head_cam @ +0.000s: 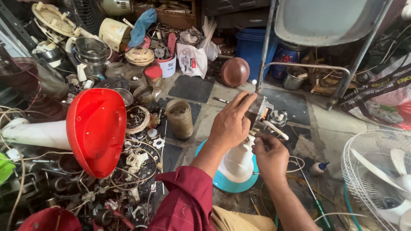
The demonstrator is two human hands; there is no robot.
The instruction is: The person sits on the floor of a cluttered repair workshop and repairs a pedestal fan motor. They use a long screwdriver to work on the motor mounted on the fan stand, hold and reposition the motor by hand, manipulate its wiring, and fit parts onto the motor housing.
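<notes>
So we're down on the floor of a really packed repair corner. Our left hand is wrapped over the top of a small fan motor, fingers closed on its housing, so it's clamped on that. The motor sits on a white fan neck rising from a turquoise round base, roughly in the middle of the floor patch in front of us. Our right hand is just below and to the right of the motor, fingertips pinched together near a pale lever or wire end; we honestly can't tell if it's actually gripping anything. Most of the motor is hidden behind the left hand, and the wiring there is too small to read. To the left there's a big red fan base lying on its side over tangled wires, plus a jar of screws. A white fan cage is cut off at the right edge.
</notes>
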